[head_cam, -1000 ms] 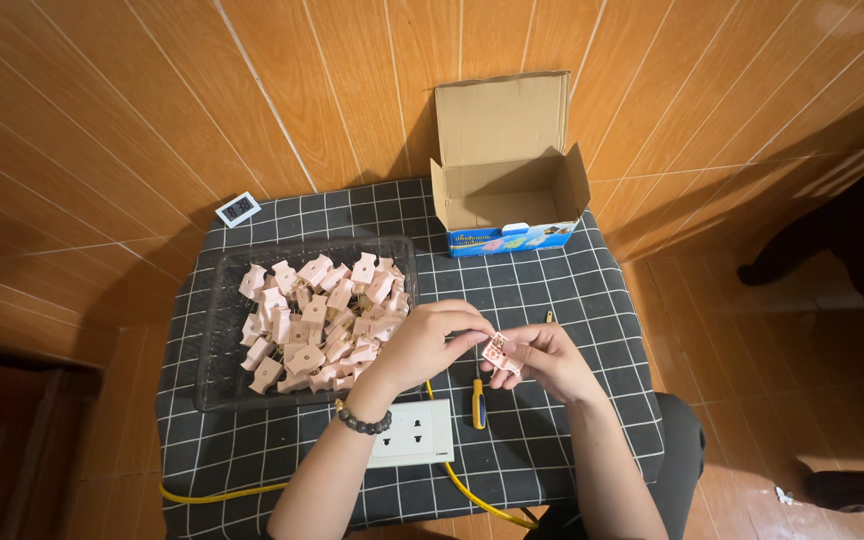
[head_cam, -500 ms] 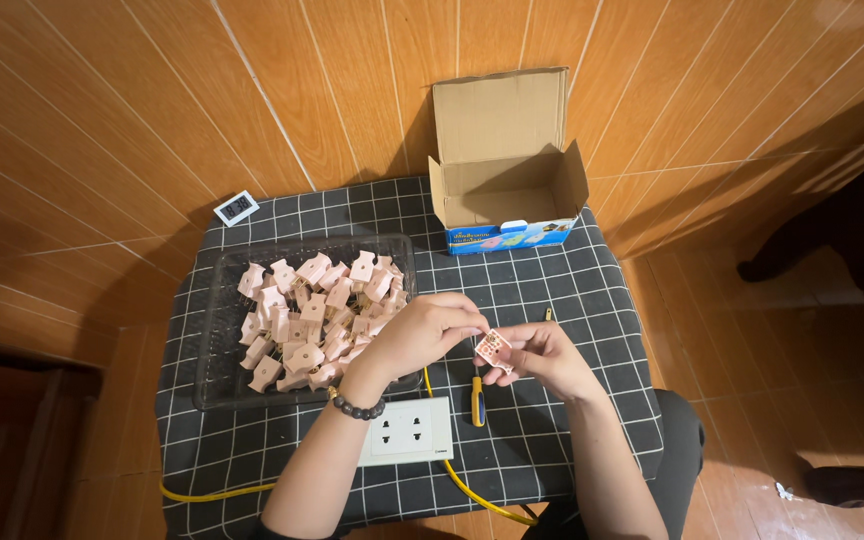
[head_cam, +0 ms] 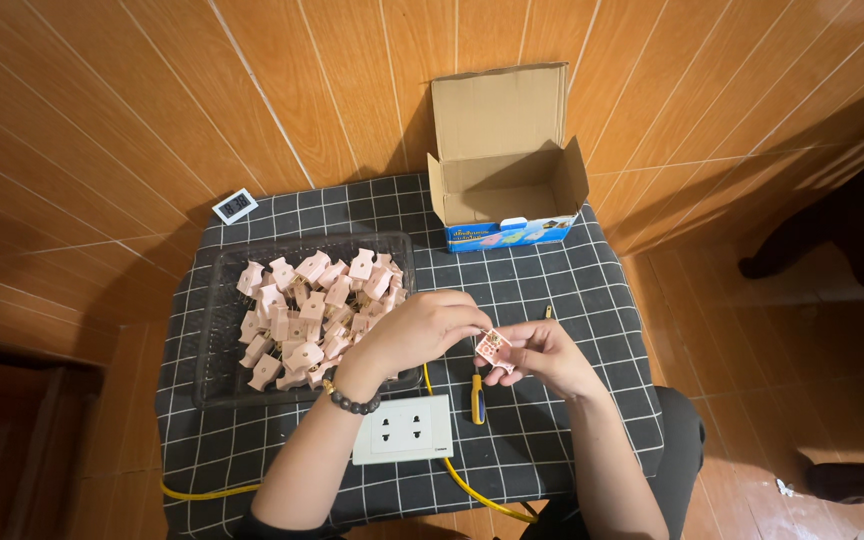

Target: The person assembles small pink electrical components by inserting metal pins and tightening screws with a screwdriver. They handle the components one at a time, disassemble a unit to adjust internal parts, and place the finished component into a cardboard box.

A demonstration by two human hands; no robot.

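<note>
Little has shifted since half a second earlier: both hands have stayed together over the middle of the surface, and the small pink plastic plug piece (head_cam: 492, 347) between them has barely turned. Largest in view, the low surface draped in a black cloth with a white grid (head_cam: 552, 290) carries everything within arm's reach. At its far edge, an open brown cardboard box with a blue printed front (head_cam: 505, 190) stands with its flaps up, its mouth facing the person. On the left, a shallow black mesh tray (head_cam: 214, 345) keeps a heap of pink plastic plugs (head_cam: 312, 305) from scattering, just beside the left hand (head_cam: 417, 330). That hand wears a dark bead bracelet, and its fingers curl inward to pinch the pink piece from the left. The right hand (head_cam: 542, 355) cradles the same piece from below and from the right, fingers pressed close round it so it sits steady above the cloth. Near the person, a white rectangular socket block (head_cam: 402, 428) on a yellow cable (head_cam: 472, 490) lies flat, sockets upward. A yellow-handled screwdriver (head_cam: 476, 398) rests just beside it, under the hands. Off the cloth, a small white digital clock (head_cam: 235, 206) lies on the orange wooden floor.
</note>
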